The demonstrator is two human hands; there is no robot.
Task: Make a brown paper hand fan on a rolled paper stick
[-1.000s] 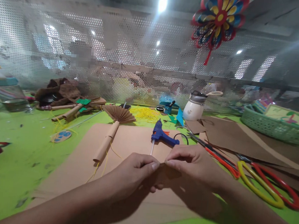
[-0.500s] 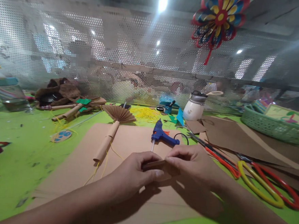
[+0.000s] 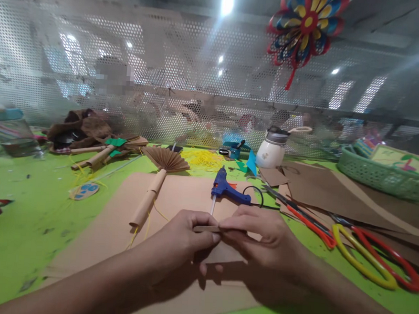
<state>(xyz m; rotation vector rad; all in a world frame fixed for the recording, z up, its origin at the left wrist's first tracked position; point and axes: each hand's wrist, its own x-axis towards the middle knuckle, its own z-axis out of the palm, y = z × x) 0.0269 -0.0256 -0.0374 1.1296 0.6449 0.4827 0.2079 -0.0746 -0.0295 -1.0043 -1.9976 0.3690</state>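
A small piece of brown paper (image 3: 206, 229) is pinched between my two hands, above a large brown paper sheet (image 3: 114, 227). My left hand (image 3: 186, 234) grips its left end between thumb and fingers. Fingers of my right hand (image 3: 261, 232) press together on its right part, close to my left fingertips. Just beyond my hands lies a blue glue gun (image 3: 227, 189) with a clear glue stick. To the left, a pleated paper fan (image 3: 168, 159) adjoins a rolled paper tube (image 3: 147, 203) with yellow strings.
Scissors with red handles (image 3: 314, 225) and scissors with yellow and red handles (image 3: 363, 258) lie right, near dark brown paper (image 3: 325, 191). Behind are a white jar (image 3: 270, 150), a green basket (image 3: 383, 176), yellow shreds (image 3: 202, 159) and a perforated screen (image 3: 201, 70). A clear container (image 3: 10, 133) stands left.
My right hand has shifted slightly left, closer to my left fingertips. The held paper now shows as a narrower edge, and fingertips show beneath it.
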